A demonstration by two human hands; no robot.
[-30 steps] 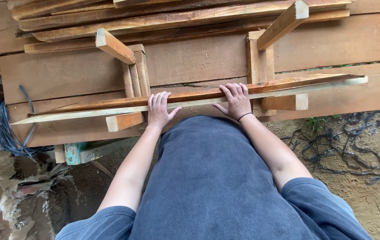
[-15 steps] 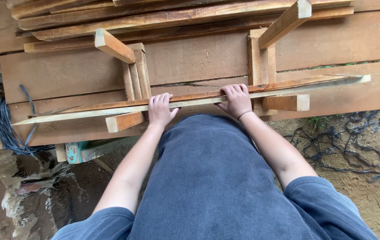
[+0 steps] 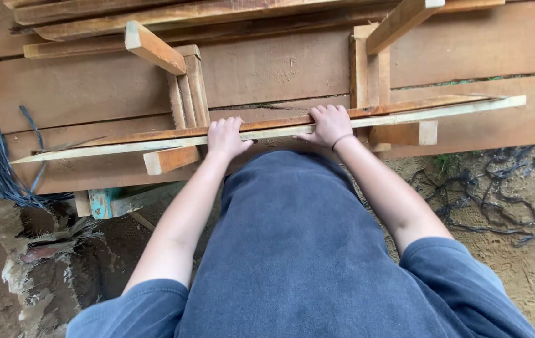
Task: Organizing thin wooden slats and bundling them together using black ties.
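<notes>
Left hand (image 3: 226,138) and right hand (image 3: 330,125) both grasp the long thin wooden strip (image 3: 442,111) lying against the stacked planks (image 3: 280,69).

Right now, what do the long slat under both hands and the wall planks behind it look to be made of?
Long slat: raw sawn wood, pale on its front face and reddish on top, unpainted, with visible grain. Left hand and right hand rest on it. Wall planks: rough reddish-brown timber, matte, apparently unfinished, with saw marks and cracks.

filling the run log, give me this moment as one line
left hand: grips long wooden strip | right hand: grips same strip | strip: lies across two wooden brackets | behind: stacked planks
</notes>
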